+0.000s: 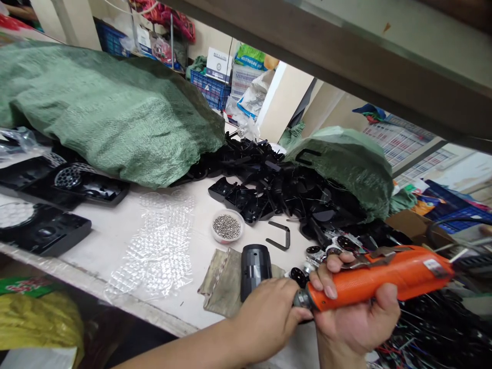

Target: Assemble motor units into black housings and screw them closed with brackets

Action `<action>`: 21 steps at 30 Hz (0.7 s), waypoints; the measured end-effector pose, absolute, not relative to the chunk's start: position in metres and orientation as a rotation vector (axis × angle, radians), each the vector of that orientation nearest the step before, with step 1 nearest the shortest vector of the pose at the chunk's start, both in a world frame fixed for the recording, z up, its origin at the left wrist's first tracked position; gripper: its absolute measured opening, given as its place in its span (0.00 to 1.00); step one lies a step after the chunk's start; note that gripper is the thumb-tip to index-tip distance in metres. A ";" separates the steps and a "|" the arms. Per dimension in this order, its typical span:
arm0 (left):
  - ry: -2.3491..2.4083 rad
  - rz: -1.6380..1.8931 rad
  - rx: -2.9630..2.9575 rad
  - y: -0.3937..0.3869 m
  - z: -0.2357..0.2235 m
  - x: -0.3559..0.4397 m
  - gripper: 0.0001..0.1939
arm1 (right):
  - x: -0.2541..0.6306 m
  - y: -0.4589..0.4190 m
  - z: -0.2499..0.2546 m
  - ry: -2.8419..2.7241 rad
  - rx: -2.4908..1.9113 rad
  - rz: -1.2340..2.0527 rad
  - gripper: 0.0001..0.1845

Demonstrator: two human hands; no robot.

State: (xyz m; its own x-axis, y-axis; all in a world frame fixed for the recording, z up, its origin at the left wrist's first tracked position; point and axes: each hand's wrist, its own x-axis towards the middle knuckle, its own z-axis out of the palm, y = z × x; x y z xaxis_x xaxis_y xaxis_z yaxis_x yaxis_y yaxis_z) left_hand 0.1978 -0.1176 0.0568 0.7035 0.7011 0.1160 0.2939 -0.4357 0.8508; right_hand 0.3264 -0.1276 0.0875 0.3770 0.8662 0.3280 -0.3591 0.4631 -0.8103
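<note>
My right hand (357, 307) is closed around an orange electric screwdriver (380, 279), held nearly level with its metal nose (303, 298) pointing left. My left hand (269, 315) is closed right at that nose, thumb and fingers bent inward. A dark edge shows under its thumb, but what the fingers grip is hidden, and so is the bit's tip. Just behind the left hand, a black faceted cylindrical housing (255, 269) stands on a folded grey-brown cloth (221, 284); the hand overlaps its lower right side. Beyond lies a round clear tub (227, 226) of small screws.
A black U-shaped bracket (284, 237) lies near a heap of black plastic parts (269, 174). Clear plastic discs (157, 246) spread to the left, beside black housings (46, 228). Green woven sacks (115, 113) stand behind. Wired parts (434, 328) fill the right. A beam (346, 61) crosses overhead.
</note>
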 end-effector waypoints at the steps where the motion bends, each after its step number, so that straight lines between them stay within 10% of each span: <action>1: 0.796 0.605 2.041 -0.118 0.055 0.199 0.13 | 0.324 -0.128 0.086 -0.834 -0.732 0.839 0.23; 11: 1.387 0.746 1.768 -0.099 0.015 0.173 0.45 | 0.358 -0.081 0.070 -0.920 -1.196 0.411 0.18; 21: 0.820 0.778 1.104 -0.103 -0.025 0.144 0.51 | 0.380 -0.047 0.034 -1.531 -1.633 0.031 0.11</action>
